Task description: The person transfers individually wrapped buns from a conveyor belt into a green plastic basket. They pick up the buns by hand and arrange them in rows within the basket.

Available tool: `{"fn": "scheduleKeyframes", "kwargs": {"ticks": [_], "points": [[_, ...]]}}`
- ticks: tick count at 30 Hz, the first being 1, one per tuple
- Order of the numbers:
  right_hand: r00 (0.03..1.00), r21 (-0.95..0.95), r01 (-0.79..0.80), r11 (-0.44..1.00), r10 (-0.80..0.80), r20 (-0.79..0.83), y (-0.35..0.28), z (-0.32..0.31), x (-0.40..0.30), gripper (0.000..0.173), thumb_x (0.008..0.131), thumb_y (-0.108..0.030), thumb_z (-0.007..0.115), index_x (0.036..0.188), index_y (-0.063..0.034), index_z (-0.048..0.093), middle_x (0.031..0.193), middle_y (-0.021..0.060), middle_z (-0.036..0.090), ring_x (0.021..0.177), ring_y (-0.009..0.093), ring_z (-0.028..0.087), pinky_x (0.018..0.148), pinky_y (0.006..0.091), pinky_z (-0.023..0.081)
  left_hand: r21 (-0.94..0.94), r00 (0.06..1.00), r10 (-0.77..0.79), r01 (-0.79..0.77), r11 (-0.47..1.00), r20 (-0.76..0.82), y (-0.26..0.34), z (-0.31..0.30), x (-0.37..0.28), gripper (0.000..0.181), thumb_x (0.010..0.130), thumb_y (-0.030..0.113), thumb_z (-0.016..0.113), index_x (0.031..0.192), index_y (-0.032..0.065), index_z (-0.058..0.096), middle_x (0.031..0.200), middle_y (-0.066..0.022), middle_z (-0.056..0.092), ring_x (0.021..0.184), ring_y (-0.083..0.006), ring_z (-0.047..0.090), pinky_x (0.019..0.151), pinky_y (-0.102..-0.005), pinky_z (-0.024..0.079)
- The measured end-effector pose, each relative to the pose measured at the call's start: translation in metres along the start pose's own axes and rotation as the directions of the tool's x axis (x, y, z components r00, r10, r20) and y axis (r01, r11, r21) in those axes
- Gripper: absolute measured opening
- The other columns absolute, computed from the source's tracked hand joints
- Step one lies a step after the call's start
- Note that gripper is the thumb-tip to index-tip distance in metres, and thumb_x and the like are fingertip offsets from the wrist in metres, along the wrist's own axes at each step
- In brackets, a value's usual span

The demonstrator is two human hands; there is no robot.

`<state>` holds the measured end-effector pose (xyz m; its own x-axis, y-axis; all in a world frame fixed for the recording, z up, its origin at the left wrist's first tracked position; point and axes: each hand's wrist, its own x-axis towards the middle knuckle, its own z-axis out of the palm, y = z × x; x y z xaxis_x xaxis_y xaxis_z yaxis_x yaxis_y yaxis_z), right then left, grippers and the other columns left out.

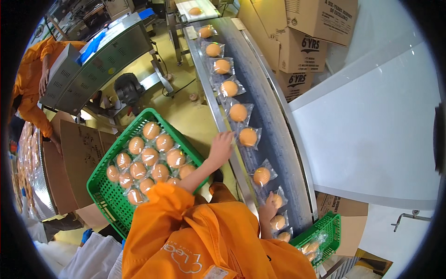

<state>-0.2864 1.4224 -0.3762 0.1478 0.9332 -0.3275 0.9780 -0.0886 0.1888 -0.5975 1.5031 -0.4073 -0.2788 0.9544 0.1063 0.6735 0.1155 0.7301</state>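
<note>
A line of round golden buns in clear plastic wrappers lies on the dark conveyor belt [278, 153]. My left hand [223, 146] is over the belt's near metal rail, its fingertips close to a wrapped bun [248, 137]; whether they touch its wrapper is unclear. Lower down, my right hand [268, 209] has its fingers at another wrapped bun [277, 201], with a further bun [278, 222] just below. To the left, a green plastic basket [150, 113] holds several rows of wrapped buns [150, 156], partly hidden by my left sleeve.
Cardboard boxes [299, 52] are stacked beyond the belt. A smaller green basket [334, 230] with wrapped buns stands at the belt's lower end. At the left, a co-worker in orange [31, 76] leans by a metal machine [101, 62] and an open carton [76, 157].
</note>
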Motion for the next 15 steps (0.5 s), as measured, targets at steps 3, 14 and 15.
{"fn": "scheduleKeyframes", "kwargs": {"ticks": [3, 14, 15], "points": [[0.986, 0.032, -0.04, 0.999, 0.034, 0.162, 0.008, 0.001, 0.0, 0.041, 0.074, -0.019, 0.054, 0.114, -0.0145, 0.045, 0.084, 0.019, 0.059, 0.076, 0.037, 0.056, 0.064, 0.0468, 0.044, 0.458, 0.973, 0.175, -0.225, 0.86, 0.15, 0.008, 0.063, 0.039, 0.048, 0.072, 0.014, 0.054, 0.118, 0.0096, 0.044, 0.109, -0.0049, 0.05, 0.099, -0.0208, 0.042, 0.079, -0.0362, 0.034], [0.99, 0.363, 0.069, 0.929, -0.108, 0.089, 0.056, 0.009, 0.022, 0.032, 0.075, -0.027, 0.061, 0.089, 0.0019, 0.059, 0.073, 0.017, 0.061, 0.06, 0.026, 0.059, 0.054, 0.0372, 0.045, 0.611, 0.93, -0.2, -0.033, 0.791, 0.309, 0.007, 0.046, 0.043, 0.021, 0.076, 0.021, 0.05, 0.087, 0.0139, 0.066, 0.105, -0.0084, 0.052, 0.107, -0.0236, 0.038, 0.083, -0.0411, 0.029], [0.983, 0.278, 0.166, 0.946, -0.181, 0.027, 0.042, 0.006, 0.014, 0.032, 0.075, -0.027, 0.061, 0.089, 0.002, 0.059, 0.072, 0.0165, 0.061, 0.058, 0.025, 0.059, 0.053, 0.036, 0.045, 0.614, 0.953, -0.18, -0.007, 0.789, 0.242, -0.006, 0.052, 0.041, 0.021, 0.076, 0.021, 0.05, 0.088, 0.0141, 0.066, 0.105, -0.0084, 0.052, 0.108, -0.0237, 0.037, 0.084, -0.0431, 0.029]]}}
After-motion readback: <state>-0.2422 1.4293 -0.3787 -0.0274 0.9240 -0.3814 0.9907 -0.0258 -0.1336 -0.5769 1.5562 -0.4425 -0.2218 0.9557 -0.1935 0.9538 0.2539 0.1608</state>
